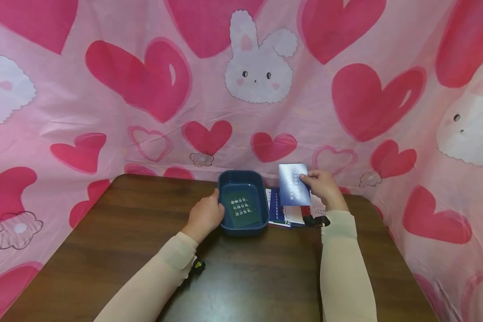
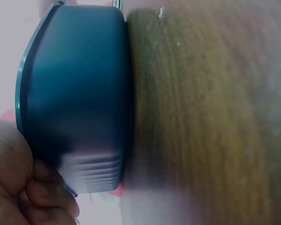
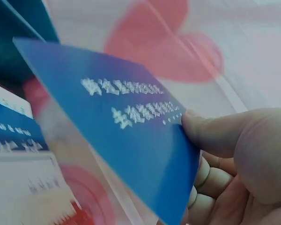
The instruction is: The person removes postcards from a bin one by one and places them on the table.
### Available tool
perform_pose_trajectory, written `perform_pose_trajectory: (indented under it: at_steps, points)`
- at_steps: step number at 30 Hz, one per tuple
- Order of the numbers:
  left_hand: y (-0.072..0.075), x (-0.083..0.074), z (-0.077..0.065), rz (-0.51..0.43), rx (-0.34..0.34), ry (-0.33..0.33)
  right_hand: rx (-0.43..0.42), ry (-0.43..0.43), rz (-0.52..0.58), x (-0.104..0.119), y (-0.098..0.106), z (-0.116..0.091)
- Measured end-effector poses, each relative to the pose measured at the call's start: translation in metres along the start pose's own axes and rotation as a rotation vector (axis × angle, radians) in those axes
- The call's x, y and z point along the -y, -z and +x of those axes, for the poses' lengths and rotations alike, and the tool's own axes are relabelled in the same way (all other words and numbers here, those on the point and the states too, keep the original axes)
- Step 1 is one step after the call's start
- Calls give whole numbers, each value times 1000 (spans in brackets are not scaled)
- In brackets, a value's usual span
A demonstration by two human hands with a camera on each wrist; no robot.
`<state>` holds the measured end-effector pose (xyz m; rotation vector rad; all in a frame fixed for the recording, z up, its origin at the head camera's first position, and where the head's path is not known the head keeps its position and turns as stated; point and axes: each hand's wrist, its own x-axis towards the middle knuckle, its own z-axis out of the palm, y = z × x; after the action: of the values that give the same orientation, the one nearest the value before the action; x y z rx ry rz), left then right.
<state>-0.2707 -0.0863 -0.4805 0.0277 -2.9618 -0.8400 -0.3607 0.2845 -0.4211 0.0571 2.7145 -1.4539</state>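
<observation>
My right hand pinches a blue card with white printed characters, thumb on its face and fingers behind, as the right wrist view shows. The card is raised above a spread of other cards. My left hand grips the left side of a dark blue plastic tray, its thumb at the rim. In the left wrist view the tray's outer wall stands on the wood, with curled fingers against its ribbed end. Inside the tray lies a dark green card with white characters.
The brown wooden table carries the tray and cards near its back edge. Behind and beside it hangs a pink sheet with hearts and rabbits. A black strap shows at the right wrist, partly over the cards.
</observation>
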Motion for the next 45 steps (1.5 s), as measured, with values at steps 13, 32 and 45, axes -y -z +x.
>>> perform_pose_trajectory:
  at_steps: [13,32,45]
  points:
    - [0,3,1,0,-4,1,-34,-186,3,-67,56,-11]
    - [0,2,0,4,-12,-22,-104,-291,-241,-107,51,-9]
    - [-1,3,1,7,-10,-19,-194,-312,-278,-110,42,-9]
